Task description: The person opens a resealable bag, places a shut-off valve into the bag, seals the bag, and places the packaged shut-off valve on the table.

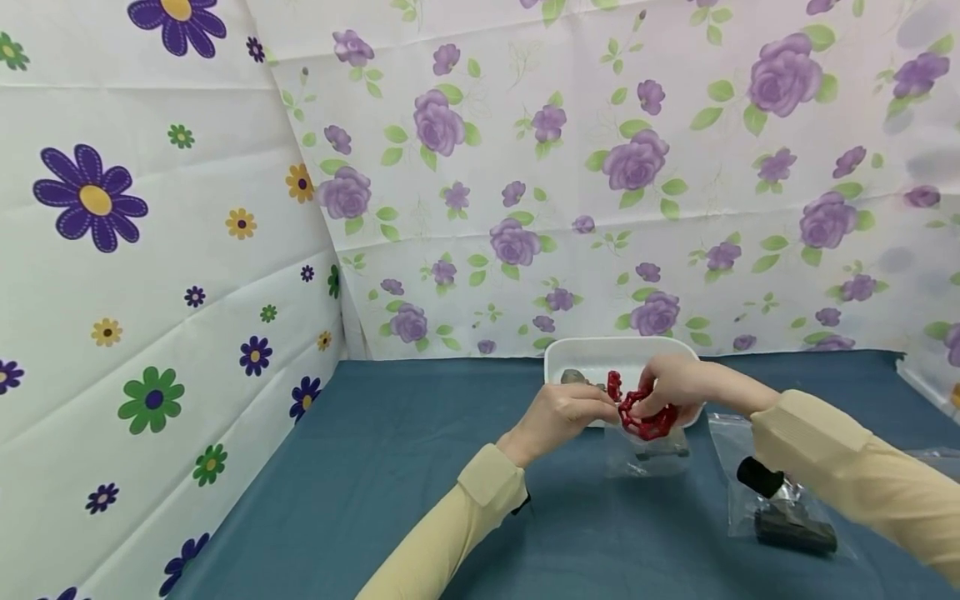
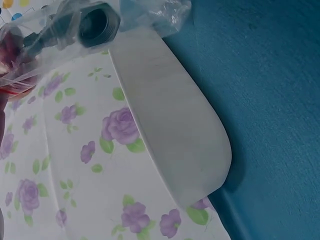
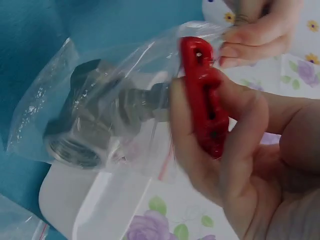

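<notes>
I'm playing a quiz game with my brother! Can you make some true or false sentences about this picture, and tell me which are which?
1. The right hand holds a red wheel. True.
2. The tray is bright green. False: the tray is white.
3. Purple flowers decorate the cloth behind the tray. True.
4. The left hand wears a black glove. False: the left hand is bare.
5. The sleeves are pale yellow. True.
6. The bag with black parts lies left of both hands. False: that bag lies to their right.
</notes>
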Tool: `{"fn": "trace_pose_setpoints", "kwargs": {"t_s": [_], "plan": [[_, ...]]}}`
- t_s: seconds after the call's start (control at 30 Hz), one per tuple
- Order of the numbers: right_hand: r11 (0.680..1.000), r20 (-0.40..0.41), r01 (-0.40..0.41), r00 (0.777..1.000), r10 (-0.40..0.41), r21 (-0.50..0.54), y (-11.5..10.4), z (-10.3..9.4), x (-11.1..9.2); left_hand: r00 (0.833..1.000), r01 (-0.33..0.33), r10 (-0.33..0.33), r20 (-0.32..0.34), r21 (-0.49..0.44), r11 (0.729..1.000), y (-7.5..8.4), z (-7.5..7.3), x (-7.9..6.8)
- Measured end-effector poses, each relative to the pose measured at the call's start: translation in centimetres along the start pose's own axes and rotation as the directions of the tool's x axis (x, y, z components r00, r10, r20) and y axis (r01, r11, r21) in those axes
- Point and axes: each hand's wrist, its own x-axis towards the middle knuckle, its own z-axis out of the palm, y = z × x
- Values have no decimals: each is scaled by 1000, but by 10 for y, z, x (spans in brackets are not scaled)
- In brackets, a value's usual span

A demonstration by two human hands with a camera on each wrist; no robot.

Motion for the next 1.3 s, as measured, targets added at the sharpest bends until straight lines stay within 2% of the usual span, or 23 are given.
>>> {"fn": "trace_pose_setpoints", "kwargs": {"t_s": [0.17, 0.37, 0.53, 0.7, 0.83, 0.97, 1.1, 1.2, 1.3], "plan": [[1000, -41, -16, 999, 15, -20, 5, 8, 2, 1000, 12, -12, -3, 28, 1000, 0, 2, -1], [999, -27, -23, 999, 22, -39, 14, 18, 5, 998, 67, -67, -19, 22, 998, -1, 5, -1], [996, -43, -22, 999, 18, -85, 24, 30, 8, 996, 88, -88, 5, 51, 995, -1, 10, 0], [997, -77, -19, 997, 14, -72, 33, 36, 11, 995, 101, -102, 10, 86, 991, 0, 13, 1], [999, -40, -4, 999, 2, -43, 37, 35, 10, 995, 97, -99, 13, 118, 988, 0, 15, 3], [997, 23, -13, 1000, 11, 70, 42, 33, 5, 994, 106, -108, 12, 126, 986, -1, 16, 5], [976, 71, -35, 997, 20, 214, 45, 32, 1, 993, 117, -120, 16, 129, 985, 1, 17, 7], [950, 126, -71, 991, 34, 304, 49, 31, 0, 992, 118, -122, 22, 133, 984, 2, 17, 8], [906, 198, -105, 980, 23, 410, 57, 27, 1, 993, 113, -118, 27, 152, 982, 2, 17, 9]]}}
